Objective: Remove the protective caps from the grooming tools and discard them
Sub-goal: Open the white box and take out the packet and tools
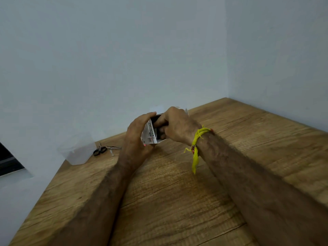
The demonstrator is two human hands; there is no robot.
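Your left hand [140, 137] cradles a small white printed carton [150, 133] from below and behind, fingers curled round it, while your right hand [174, 124] has its fingers hooked into the carton's open side, gripping something dark inside [159, 127]; what that is cannot be told, but it is likely one of the tools coming out. Keep the left grip firm on the thin card without crushing it, and draw the contents straight out along the opening, not at an angle, so nothing snags on the flap. The card looks light and glossy, easily dented. On the table [248, 139], a wood-grain surface with a matte, slightly ridged look, small black-handled scissors [99, 150] lie near the far left edge, with a slim metal tool [114, 147] just beside them and a translucent plastic container [78, 150] to their left. Whether any caps remain on those is too small to judge.
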